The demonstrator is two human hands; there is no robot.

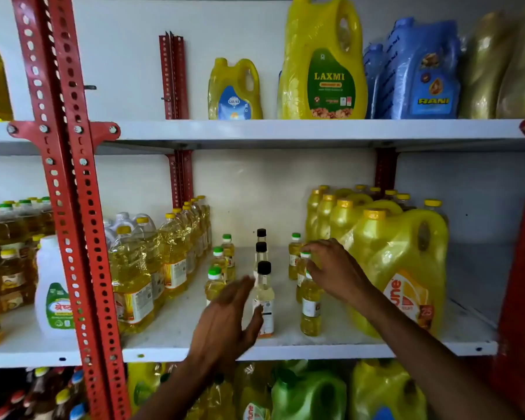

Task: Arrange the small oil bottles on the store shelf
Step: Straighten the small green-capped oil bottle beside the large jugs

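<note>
While the left hand (225, 316) hovered open-fingered by the front black-capped bottle (263, 301), the right hand (334, 271) pinched a green-capped bottle (302, 268) on the middle shelf (285, 348); light, slick, tippy plastic, best gripped mid-body

On the top shelf board (285, 130) a small yellow jug (234, 89) with a blue label stands left of a tall yellow jug (323, 60) marked LAXMI. Right of that come blue jugs (419, 71) marked RANI, then gold wrapped containers (503, 65) at the far right. A red slotted upright (64, 183) runs down the left side. On the middle level, a white jug (53, 286) with a green label stands near the front, left of the upright, and rows of big clear bottles (167, 256) of yellow oil run back on its right. At the right stands a row of large yellow jugs (397, 268), the nearest wrapped in plastic. Below, a green jug (309, 395) sits among yellow ones.
</note>
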